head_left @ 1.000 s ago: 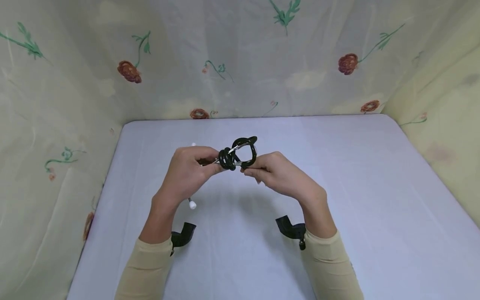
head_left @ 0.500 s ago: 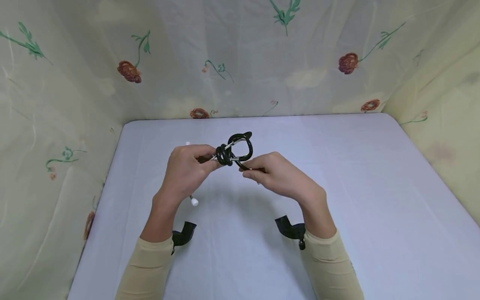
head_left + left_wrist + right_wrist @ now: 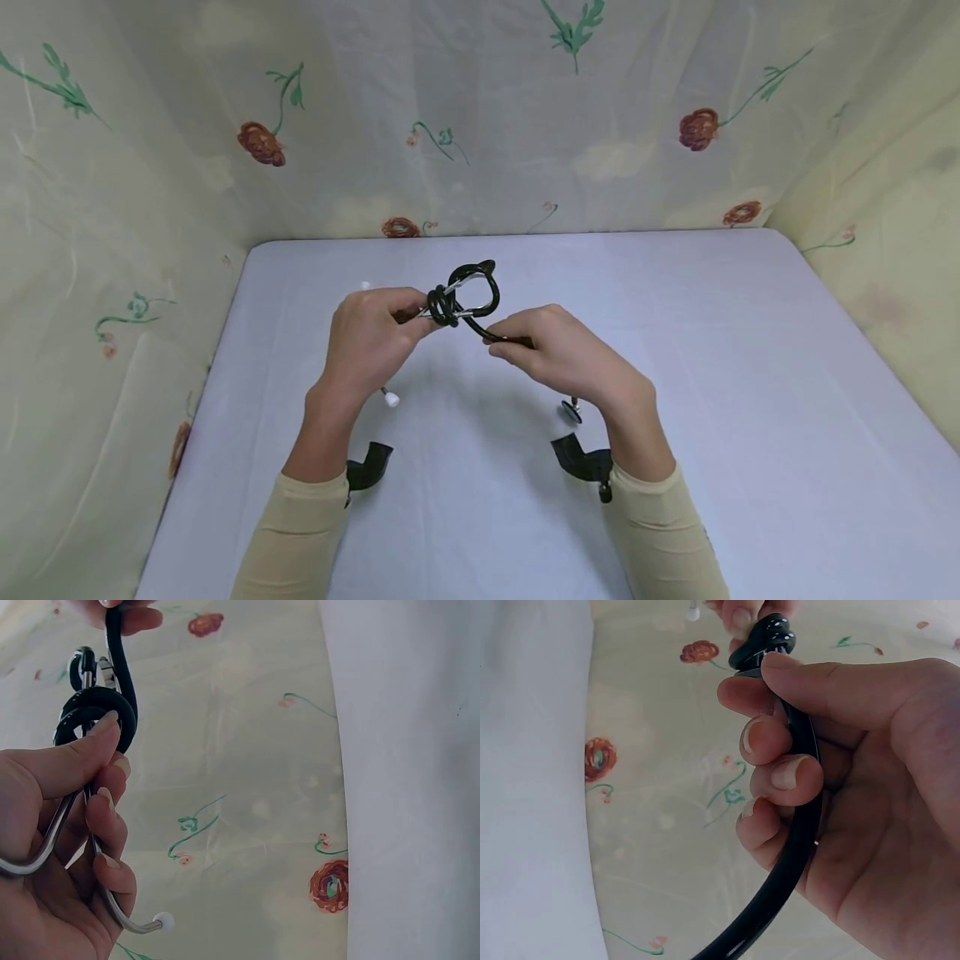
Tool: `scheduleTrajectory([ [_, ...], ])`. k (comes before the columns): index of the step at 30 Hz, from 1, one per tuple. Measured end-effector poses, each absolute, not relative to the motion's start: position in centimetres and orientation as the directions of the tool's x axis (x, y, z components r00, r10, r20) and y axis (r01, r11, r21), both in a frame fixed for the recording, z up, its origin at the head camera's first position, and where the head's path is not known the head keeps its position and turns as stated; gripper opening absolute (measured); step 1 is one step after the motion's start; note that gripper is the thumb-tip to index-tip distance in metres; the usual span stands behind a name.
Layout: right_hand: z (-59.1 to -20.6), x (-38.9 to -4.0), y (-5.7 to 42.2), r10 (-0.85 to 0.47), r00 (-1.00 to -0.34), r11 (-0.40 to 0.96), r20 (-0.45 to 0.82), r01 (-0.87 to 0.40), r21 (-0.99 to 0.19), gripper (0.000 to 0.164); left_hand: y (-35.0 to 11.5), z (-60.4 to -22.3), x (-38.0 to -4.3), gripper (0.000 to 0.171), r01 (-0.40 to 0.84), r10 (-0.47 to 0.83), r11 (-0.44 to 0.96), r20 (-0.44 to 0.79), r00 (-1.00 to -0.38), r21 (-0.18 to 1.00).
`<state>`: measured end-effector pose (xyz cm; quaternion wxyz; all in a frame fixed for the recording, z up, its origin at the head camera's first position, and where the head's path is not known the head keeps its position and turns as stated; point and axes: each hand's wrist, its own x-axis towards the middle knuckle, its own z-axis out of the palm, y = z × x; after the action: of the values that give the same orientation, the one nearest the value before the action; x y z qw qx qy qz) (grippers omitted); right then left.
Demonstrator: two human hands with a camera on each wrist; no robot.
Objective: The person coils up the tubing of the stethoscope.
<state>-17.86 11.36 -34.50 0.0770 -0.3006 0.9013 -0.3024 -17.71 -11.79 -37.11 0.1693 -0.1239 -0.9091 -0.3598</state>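
A stethoscope is held up over the table between both hands, its black tubing (image 3: pixel 443 306) wound in several turns round the metal ear tubes. My left hand (image 3: pixel 375 333) grips the ear tubes (image 3: pixel 46 844) just below these turns, thumb against the coil in the left wrist view. One white ear tip (image 3: pixel 392 399) sticks out under that hand. In my right hand (image 3: pixel 562 346) the free length of tubing (image 3: pixel 799 825) is pinched between thumb and forefinger, other fingers curled round it. The round chest piece (image 3: pixel 572 412) hangs below the right wrist.
A white-covered table (image 3: pixel 480 517) lies under the hands. Curtains with a flower print (image 3: pixel 480 108) stand behind it and at both sides. Black curved mounts (image 3: pixel 367 468) sit at the sleeve cuffs.
The wound coil and left hand have shifted slightly left and away from me. More tubing now shows between the hands, and the chest piece has come into view under the right wrist.
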Motion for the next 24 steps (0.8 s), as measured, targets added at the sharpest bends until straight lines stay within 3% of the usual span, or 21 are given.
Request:
scheduleTrajectory([
  [24,-33.80,-17.24,11.27,-0.595,-0.800,0.645,0.080,-0.534,-0.546,0.015,-11.98,-37.81,-18.07,0.011,0.267,0.053,0.780,0.366,-0.929,0.565],
])
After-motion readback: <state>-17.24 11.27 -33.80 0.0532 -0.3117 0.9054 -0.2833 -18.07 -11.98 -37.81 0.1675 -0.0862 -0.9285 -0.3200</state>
